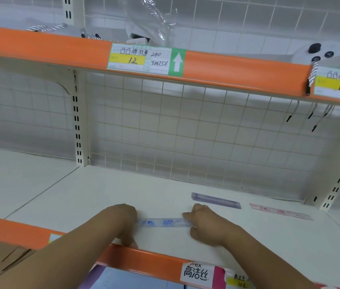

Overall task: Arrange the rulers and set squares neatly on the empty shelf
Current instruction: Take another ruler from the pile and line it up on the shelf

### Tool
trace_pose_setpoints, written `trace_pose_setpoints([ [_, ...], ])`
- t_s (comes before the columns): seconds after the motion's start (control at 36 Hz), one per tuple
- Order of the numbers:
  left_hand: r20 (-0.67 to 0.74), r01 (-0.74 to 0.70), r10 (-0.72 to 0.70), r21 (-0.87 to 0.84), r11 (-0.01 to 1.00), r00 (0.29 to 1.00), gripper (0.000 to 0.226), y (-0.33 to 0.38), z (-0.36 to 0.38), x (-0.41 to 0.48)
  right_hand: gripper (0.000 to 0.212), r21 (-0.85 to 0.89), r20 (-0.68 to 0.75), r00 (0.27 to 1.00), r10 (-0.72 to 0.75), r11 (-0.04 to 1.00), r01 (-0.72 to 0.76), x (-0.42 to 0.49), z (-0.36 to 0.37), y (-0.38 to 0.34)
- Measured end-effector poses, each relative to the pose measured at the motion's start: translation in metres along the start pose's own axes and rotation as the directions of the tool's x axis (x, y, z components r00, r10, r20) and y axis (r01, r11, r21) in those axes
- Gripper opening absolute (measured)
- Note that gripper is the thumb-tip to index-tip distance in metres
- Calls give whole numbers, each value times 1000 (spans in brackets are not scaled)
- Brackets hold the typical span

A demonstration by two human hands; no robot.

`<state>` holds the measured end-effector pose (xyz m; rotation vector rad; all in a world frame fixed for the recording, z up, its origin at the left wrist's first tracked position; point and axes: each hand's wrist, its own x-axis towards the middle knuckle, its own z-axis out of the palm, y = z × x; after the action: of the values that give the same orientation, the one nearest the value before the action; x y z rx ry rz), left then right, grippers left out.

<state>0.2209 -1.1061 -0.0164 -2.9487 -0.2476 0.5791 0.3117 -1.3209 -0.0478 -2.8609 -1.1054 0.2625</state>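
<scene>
Shelf: a white board [94,197] with an orange front lip is seen from above, backed by a wire grid panel [185,130].
Blue ruler: a clear ruler with blue print [163,223] is laid flat near the front of the shelf, lengthwise along the lip, and is held at both ends.
Left hand: the left hand [126,220] is set on the ruler's left end, fingers curled down over it; the thumb is seen hanging at the shelf's front edge. The ruler's end is covered, so how tightly it is gripped cannot be told.
Right hand: the right hand [203,223] is placed at the ruler's right end, with fingertips pressed on it and the thumb tucked below; a light pinch is suggested.
Purple ruler: a purple ruler [216,200] is laid flat further back, to the right, apart from the blue one.
Pink ruler: a pink ruler [280,211] is laid flat just right of the purple one, not touching it.
Upper shelf: an orange lip carrying a price label [146,59] marked 12 is seen above.
</scene>
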Motion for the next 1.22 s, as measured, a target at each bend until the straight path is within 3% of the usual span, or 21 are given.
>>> trace_pose_setpoints([
  [0.17, 0, 9, -9, -7, 1000, 1000, 65, 0, -1, 0, 10, 38, 63, 998, -11, 999, 8, 4, -8, 6],
  [0.22, 8, 7, -7, -10, 1000, 1000, 64, 0, -2, 0, 18, 72, 62, 998, 0, 997, -4, 6, -10, 8],
  [0.31, 20, 8, -8, -27, 1000, 1000, 66, 0, -3, -1, 19, 119, -2, 999, 50, 992, -50, 14, -13, 12],
  [0.36, 25, 14, -13, -24, 1000, 1000, 68, 0, -3, 0, 5, 90, -89, 989, 115, 990, -107, 22, -17, 15],
  [0.56, 42, 23, -23, 5, 1000, 999, 68, 3, -4, 2, 35, 225, -220, 938, 267, 950, -217, 56, -27, 5],
  [0.67, 37, 17, -17, 15, 1000, 999, 69, 4, -5, 4, 18, 304, -233, 930, 284, 930, -207, 77, -26, -4],
  [0.81, 51, 28, -28, 15, 1000, 998, 72, 5, -6, 6, 30, 307, -233, 936, 263, 933, -186, 98, -19, -8],
  [1.22, 31, 45, -44, -3, 999, 999, 74, 3, -4, 10, 28, 329, -191, 932, 308, 915, -235, 121, -14, -3],
])
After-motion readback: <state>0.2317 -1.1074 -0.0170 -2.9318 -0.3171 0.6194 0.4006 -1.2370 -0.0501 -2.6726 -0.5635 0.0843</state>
